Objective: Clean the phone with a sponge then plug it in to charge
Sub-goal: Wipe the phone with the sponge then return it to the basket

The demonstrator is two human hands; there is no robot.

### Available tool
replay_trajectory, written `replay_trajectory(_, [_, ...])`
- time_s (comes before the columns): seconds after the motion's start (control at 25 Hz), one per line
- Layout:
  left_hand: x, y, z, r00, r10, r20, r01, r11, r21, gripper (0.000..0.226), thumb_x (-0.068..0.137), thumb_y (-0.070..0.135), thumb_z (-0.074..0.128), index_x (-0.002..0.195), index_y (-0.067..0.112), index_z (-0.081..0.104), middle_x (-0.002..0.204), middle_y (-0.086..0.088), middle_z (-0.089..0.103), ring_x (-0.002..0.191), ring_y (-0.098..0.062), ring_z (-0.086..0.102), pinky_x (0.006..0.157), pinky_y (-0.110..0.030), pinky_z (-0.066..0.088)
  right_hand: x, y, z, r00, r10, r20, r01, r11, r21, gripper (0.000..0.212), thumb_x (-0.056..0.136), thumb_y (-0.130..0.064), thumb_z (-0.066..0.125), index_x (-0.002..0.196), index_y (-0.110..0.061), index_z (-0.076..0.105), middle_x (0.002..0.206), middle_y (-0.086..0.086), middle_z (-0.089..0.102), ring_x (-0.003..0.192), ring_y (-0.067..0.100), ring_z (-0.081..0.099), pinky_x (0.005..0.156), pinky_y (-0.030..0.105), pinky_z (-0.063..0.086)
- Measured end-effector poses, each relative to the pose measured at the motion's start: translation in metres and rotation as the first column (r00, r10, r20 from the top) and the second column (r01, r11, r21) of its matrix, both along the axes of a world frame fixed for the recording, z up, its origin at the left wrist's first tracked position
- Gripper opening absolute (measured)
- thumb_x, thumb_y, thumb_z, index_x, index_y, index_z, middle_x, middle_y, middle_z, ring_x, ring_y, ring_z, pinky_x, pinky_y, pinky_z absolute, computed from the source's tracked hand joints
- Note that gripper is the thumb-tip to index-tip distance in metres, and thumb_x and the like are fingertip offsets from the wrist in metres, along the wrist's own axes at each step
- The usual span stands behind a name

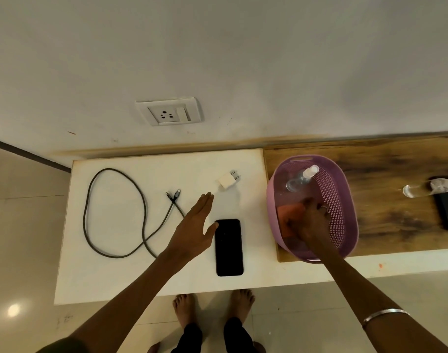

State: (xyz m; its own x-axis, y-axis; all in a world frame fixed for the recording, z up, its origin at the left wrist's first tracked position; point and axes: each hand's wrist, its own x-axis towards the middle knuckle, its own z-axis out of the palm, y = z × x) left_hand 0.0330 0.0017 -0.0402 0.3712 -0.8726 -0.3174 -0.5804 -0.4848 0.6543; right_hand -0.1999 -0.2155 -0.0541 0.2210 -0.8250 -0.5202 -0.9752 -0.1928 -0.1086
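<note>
While the phone (229,247) lies flat and face up on the white surface (110,276), close to its near edge, we treat that edge as the first hazard: a careless wipe or a sideways push could slide the phone off onto the floor. Our left hand (193,229) hovers just left of the phone, fingers (205,200) straight and spread, gripping nothing; the thumb lies at the phone's top left corner, and we cannot tell whether it touches. Our right hand (311,220) reaches into the purple basket (342,200), fingers curled down onto the orange sponge (290,212). Motion blur prevents us from confirming a closed grip. A loose hold could drop the sponge back into the basket. A spray bottle (300,178) lies in the same basket; if the sponge is wet, excess liquid could enter the phone's port before charging. Farther back, the cable (116,212) and the adapter (226,183) rest apart and unconnected. The wall socket (168,114) sits beyond.
</note>
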Motion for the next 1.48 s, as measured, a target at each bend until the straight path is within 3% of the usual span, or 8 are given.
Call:
replay_trajectory(0.28, [-0.007,0.012,-0.021,0.993,-0.107,-0.049,0.112,0.988,0.110,0.088,0.094,0.054,0.058,0.160,0.028,0.006,0.165,0.020,-0.006,0.152,0.001,-0.010,0.123,-0.033,0.018,0.010,0.015,0.046,0.902,-0.217,0.372,0.258,0.964,-0.063,0.008,0.087,-0.020,0.066,0.092,-0.016,0.062,0.086,0.005,0.069,0.070,0.020,0.060,0.064,0.026,0.043])
replay_trajectory(0.4, [-0.011,0.019,-0.033,0.967,-0.252,-0.046,0.256,0.948,0.188,0.123,0.073,0.080,0.060,0.158,0.027,-0.011,0.162,0.017,-0.025,0.150,-0.004,-0.023,0.126,-0.033,0.004,0.021,0.054,0.084,0.793,-0.141,0.592,0.326,0.920,-0.218,0.009,0.088,-0.027,0.068,0.094,-0.025,0.062,0.084,-0.008,0.062,0.068,0.009,0.057,0.056,0.013,0.035])
replay_trajectory(0.52, [-0.016,0.027,-0.043,0.949,-0.316,0.020,0.307,0.933,0.189,0.148,0.057,0.090,0.062,0.154,0.022,-0.027,0.161,0.007,-0.034,0.150,-0.011,-0.028,0.124,-0.033,-0.006,0.035,0.100,0.103,0.711,-0.019,0.703,0.214,0.958,-0.190,0.016,0.088,-0.020,0.069,0.102,-0.025,0.064,0.094,-0.011,0.066,0.082,0.003,0.061,0.068,0.012,0.047])
replay_trajectory(0.64, [-0.016,0.035,-0.053,0.938,-0.340,0.060,0.324,0.927,0.187,0.158,0.049,0.091,0.066,0.152,0.018,-0.031,0.161,0.003,-0.036,0.150,-0.016,-0.029,0.122,-0.035,-0.010,0.048,0.127,0.094,0.697,0.181,0.693,0.080,0.942,-0.326,0.022,0.086,-0.022,0.070,0.107,-0.016,0.067,0.102,-0.001,0.073,0.090,0.012,0.067,0.082,0.027,0.055])
replay_trajectory(1.04, [-0.023,0.044,-0.066,0.889,-0.411,0.203,0.363,0.901,0.237,0.158,0.052,0.090,0.066,0.154,0.009,-0.024,0.162,-0.005,-0.033,0.150,-0.021,-0.030,0.124,-0.040,-0.014,0.075,0.128,-0.002,0.865,0.258,0.431,-0.212,0.965,-0.153,0.045,0.089,-0.028,0.066,0.130,-0.012,0.056,0.122,0.010,0.065,0.109,0.029,0.061,0.097,0.039,0.049])
replay_trajectory(1.2, [-0.023,0.040,-0.068,0.907,-0.373,0.197,0.327,0.917,0.228,0.154,0.052,0.091,0.065,0.157,0.012,-0.016,0.165,-0.004,-0.025,0.153,-0.019,-0.024,0.126,-0.043,-0.008,0.071,0.139,-0.027,0.876,-0.125,0.466,-0.018,0.957,0.291,0.048,0.095,-0.045,0.050,0.135,-0.020,0.044,0.133,0.005,0.056,0.105,0.011,0.051,0.098,0.025,0.040])
replay_trajectory(1.32, [-0.023,0.040,-0.070,0.904,-0.371,0.214,0.314,0.914,0.257,0.153,0.050,0.095,0.060,0.159,0.013,-0.010,0.167,-0.004,-0.020,0.154,-0.019,-0.019,0.126,-0.048,-0.006,0.068,0.142,-0.035,0.825,-0.252,0.506,0.046,0.922,0.385,0.064,0.084,-0.061,0.039,0.134,-0.021,0.041,0.131,0.004,0.055,0.113,0.021,0.055,0.103,0.033,0.043])
replay_trajectory(1.48, [-0.024,0.039,-0.071,0.907,-0.362,0.216,0.304,0.917,0.258,0.153,0.046,0.095,0.059,0.159,0.018,-0.009,0.167,0.000,-0.018,0.155,-0.020,-0.015,0.126,-0.051,-0.003,0.061,0.142,-0.038,0.887,0.165,0.431,-0.268,0.945,0.190,0.058,0.098,-0.039,0.046,0.150,-0.018,0.031,0.151,0.002,0.040,0.134,0.025,0.042,0.112,0.032,0.032])
